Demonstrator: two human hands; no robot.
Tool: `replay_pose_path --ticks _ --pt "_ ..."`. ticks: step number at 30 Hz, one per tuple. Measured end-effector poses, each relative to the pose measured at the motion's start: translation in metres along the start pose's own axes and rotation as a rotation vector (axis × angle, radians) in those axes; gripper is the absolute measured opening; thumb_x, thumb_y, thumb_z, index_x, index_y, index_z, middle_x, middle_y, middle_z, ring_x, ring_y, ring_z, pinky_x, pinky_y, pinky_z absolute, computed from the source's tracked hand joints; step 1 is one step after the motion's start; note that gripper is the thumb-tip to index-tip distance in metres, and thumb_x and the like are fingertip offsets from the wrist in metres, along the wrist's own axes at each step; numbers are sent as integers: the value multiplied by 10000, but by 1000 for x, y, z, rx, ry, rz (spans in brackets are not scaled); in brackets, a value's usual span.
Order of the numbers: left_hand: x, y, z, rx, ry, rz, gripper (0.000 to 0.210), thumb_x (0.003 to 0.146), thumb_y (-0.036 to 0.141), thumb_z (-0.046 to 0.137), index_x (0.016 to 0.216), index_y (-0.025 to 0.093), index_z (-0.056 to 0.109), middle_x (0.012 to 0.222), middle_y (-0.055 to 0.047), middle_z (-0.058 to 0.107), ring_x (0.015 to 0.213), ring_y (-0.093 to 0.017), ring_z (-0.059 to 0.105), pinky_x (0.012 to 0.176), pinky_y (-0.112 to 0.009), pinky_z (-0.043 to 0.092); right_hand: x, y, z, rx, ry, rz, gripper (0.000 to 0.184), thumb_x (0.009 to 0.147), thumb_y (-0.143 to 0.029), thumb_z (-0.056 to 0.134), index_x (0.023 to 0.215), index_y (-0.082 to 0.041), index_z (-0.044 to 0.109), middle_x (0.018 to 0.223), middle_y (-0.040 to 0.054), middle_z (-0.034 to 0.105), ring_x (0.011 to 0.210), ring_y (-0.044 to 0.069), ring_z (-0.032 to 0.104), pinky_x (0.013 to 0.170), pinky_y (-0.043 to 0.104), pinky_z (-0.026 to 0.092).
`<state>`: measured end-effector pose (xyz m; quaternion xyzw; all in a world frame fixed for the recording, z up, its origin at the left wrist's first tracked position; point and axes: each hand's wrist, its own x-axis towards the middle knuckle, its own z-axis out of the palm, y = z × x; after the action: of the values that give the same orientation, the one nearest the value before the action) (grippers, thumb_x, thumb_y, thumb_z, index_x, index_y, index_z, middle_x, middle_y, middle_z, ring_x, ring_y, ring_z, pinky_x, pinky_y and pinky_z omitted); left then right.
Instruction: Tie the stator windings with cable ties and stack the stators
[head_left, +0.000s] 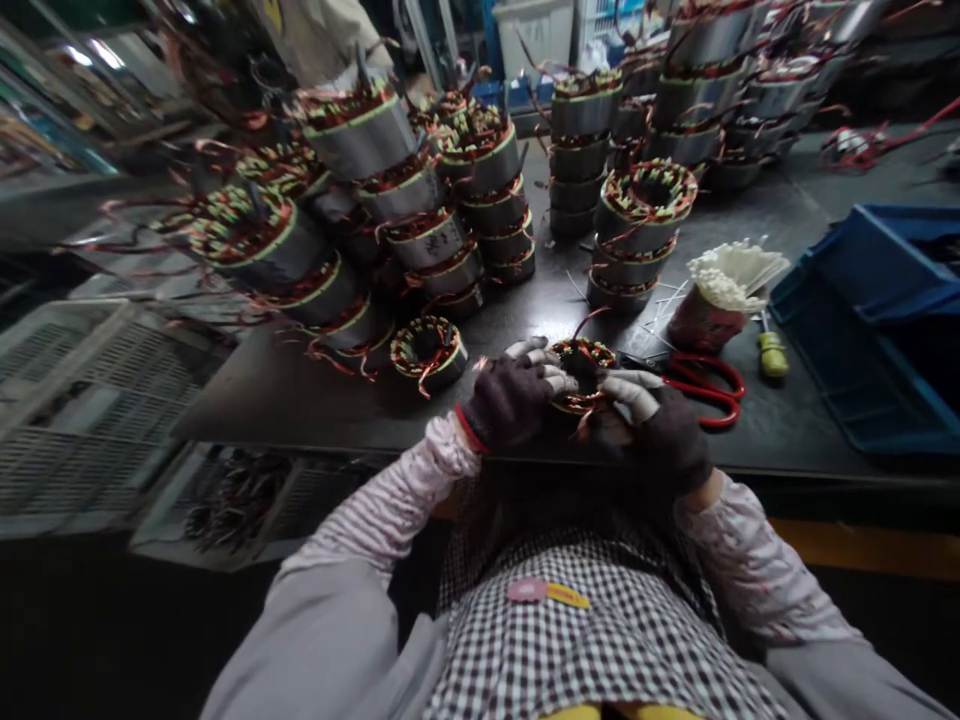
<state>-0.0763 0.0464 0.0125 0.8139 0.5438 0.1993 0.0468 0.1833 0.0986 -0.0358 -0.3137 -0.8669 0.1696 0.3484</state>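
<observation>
Gripping one stator (pixel 582 372), two gloved hands, perhaps

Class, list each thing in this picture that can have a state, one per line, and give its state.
Left hand: gloved, gripping the stator.
Right hand: gloved, gripping the stator.
Stator: held at the table edge, bore up.
Scissors: lying flat on the table; blades hidden.
Screwdriver: lying flat.
Bin: open.
Stator stacks: upright.
</observation>
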Motion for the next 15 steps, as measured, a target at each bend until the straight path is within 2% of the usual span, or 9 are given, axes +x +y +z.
replay_pose_path --ticks 3,5,6,7,9,11,13,15 --pt "31 -11 -16 67 -167 94 191 986 216 718 965 248 906 1073 -105 895 1154 -322 824 1087 -504 660 -1 -4 -3 76 -67 -26 334 1094 -418 682 1366 -368 868 1366 115 862 1270 351 823 1081 572 706" --pt "35 -12 -21 -2 -239 106 216 966 177 685 905 233 884 1022 -95 884 1045 -291 833 981 -444 672 -1 -5 0 221 -3 107 285 1084 -485 699 1239 -333 884 1182 107 881 1090 313 838 986 521 720" --pt "32 -12 -23 -60 -252 115 229 964 168 673 942 241 889 1050 -82 890 1057 -277 839 985 -428 675 0 -3 2 292 66 199 306 1094 -531 681 1178 -305 870 1058 98 868 966 287 825 911 491 723" --pt "27 -12 -23 -124 -247 126 247 968 167 667 1004 257 894 1098 -65 898 1105 -265 845 1024 -421 677 2 0 3 358 139 292 355 1110 -576 648 1132 -280 843 954 83 840 856 263 797 834 462 717" --pt "13 -12 -21 -208 -190 141 247 985 232 728 1163 298 886 1231 -39 906 1273 -271 831 1227 -480 624 5 10 3 459 249 431 452 1140 -648 558 1094 -255 776 865 61 801 711 228 739 703 413 686" --pt "1 -9 -13 -275 -97 131 176 983 299 803 1145 308 872 1181 -15 917 1235 -267 848 1345 -534 545 8 24 -5 480 319 505 524 1156 -696 460 1146 -248 732 954 85 830 694 223 734 648 395 663" --pt "-5 -2 1 -323 -13 100 54 977 325 839 1023 312 864 1021 9 915 1059 -249 872 1317 -547 567 12 41 -22 414 451 566 531 1154 -688 448 1242 -230 700 1137 149 849 812 241 772 731 415 681" --pt "-5 8 18 -321 64 59 22 960 347 865 945 332 859 925 23 903 945 -254 864 1239 -573 618 18 61 -42 278 588 597 495 1121 -625 551 1323 -189 666 1300 226 819 993 269 784 902 454 686"
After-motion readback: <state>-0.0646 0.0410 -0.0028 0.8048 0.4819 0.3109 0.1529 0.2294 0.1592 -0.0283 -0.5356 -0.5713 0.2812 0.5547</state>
